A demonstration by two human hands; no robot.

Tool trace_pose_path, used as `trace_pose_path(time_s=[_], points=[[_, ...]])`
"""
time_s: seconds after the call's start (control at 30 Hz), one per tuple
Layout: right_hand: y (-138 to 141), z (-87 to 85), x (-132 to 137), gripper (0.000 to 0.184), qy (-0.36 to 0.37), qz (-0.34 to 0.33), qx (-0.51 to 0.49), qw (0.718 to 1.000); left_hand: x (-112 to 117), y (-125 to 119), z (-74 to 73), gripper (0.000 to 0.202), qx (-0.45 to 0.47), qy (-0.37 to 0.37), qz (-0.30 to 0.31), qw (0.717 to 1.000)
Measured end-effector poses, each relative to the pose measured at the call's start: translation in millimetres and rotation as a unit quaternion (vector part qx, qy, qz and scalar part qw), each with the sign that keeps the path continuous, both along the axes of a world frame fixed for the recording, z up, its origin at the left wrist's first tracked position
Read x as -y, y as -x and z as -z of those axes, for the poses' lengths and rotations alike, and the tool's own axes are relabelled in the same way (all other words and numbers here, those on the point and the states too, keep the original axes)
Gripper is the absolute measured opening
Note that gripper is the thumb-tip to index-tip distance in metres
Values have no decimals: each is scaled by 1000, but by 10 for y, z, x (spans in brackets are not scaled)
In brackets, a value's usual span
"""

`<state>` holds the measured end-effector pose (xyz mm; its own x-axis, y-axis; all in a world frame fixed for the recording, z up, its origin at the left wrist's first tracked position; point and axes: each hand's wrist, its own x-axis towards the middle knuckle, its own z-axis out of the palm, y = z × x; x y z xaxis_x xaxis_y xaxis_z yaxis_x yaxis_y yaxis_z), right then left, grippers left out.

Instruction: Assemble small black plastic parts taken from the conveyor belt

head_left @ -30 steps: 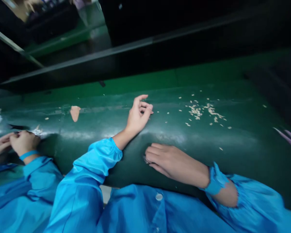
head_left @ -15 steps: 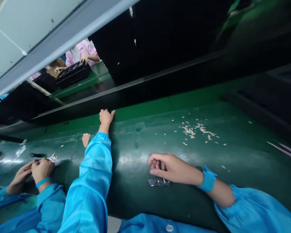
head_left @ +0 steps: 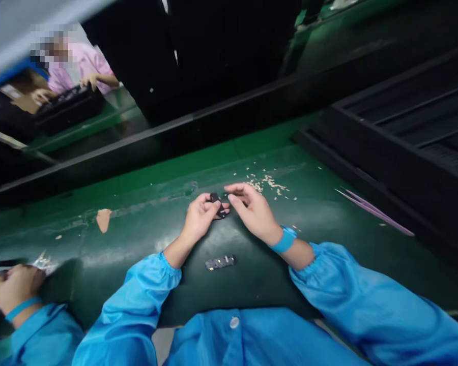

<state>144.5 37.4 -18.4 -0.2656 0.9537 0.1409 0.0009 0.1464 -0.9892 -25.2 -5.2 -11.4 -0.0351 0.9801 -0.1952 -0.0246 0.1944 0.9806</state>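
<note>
Person in a blue smock (head_left: 213,340) sits or stands at a green bench (head_left: 137,229), both forearms resting out over it, elasticated cuffs gathered above the wrists.

Left hand (head_left: 200,216): thumb laid over curled fingers, pinching a small dark part (head_left: 219,209). The part is held in front of the body, near the middle of the view, its far end projecting past the thumb toward the other hand.

Right hand (head_left: 254,213): comes in from the right, fingers bent and thumb near the forefinger, tips just beside the dark part. Cannot tell whether the tips pinch anything or touch the part. A blue wristband (head_left: 284,240) circles this wrist.

Nearer the body, between the forearms, a flat dark component (head_left: 220,262) with small bright spots lies on the bench, apart from both hands.

Beyond the right hand, small pale pieces (head_left: 269,183) lie scattered, some partly hidden behind its fingers. Farther right, pink tweezers (head_left: 377,212) lie with slim tips pointing left, next to a large black tray (head_left: 397,147). Left of the left hand, well apart, a tan scrap (head_left: 103,220).

Lower left edge: a co-worker's hand (head_left: 18,287), banded in blue at the wrist, beside crumpled shiny material (head_left: 44,262); its grip is unclear. Upper left, across the partition, a person in pink (head_left: 84,61) has hands on a black case (head_left: 70,104).
</note>
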Motion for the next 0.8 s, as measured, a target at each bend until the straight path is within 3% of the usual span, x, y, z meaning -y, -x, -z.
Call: trace_pose_path(time_s=[0.07,0.13,0.37,0.8], points=[[-32,-15,-37,27,-30,18,-5,999,82,-184,52,56,32,-15,14,999],[-40,-33,-38,26,-24,-4,-11,1000,96,-240,65,52,23,-38,19,999],[-27,-45,48,24,25,-95,-18,995,94,-186,88,24,-138,-109,20,984],[-33,-71,34,21,33,-100,-21,994,100,-203,98,22,-146,-107,34,983]])
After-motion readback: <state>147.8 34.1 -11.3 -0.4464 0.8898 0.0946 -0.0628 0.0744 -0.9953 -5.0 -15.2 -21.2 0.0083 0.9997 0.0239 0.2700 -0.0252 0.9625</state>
